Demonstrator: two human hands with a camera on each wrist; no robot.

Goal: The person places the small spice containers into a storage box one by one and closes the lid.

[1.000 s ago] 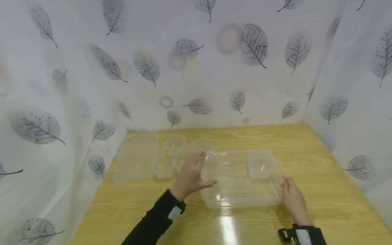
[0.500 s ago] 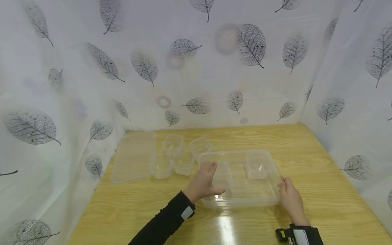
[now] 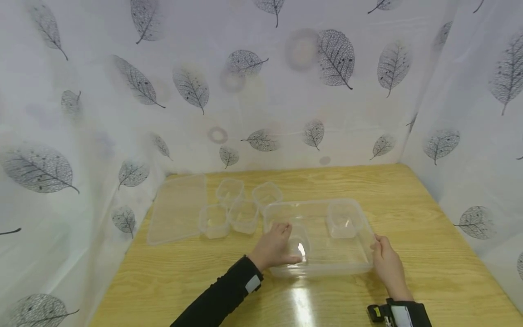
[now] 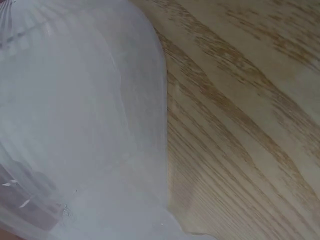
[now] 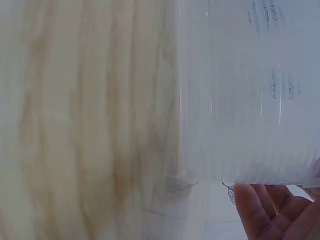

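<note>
A large clear plastic box (image 3: 327,271) sits on the wooden table, its right side gripped by my right hand (image 3: 388,265). In the right wrist view, the fingers (image 5: 255,212) curl at the edge of the box wall (image 5: 235,125). My left hand (image 3: 273,247) reaches over the box's left end, holding a small clear square container (image 3: 301,238) between fingers and thumb, inside the box near its front left. Another small clear container (image 3: 344,222) stands in the box's back right corner. Translucent plastic (image 4: 75,100) fills much of the left wrist view.
Several more small clear containers (image 3: 214,222) stand grouped left of the box, one right by its back left corner. A flat clear lid (image 3: 177,209) lies at the table's left edge. White leaf-patterned sheeting (image 3: 261,100) encloses the table at the back and sides.
My left hand has moved right and toward me, bringing the small container over the box's left end and down into it. The right hand keeps its grip on the box.
</note>
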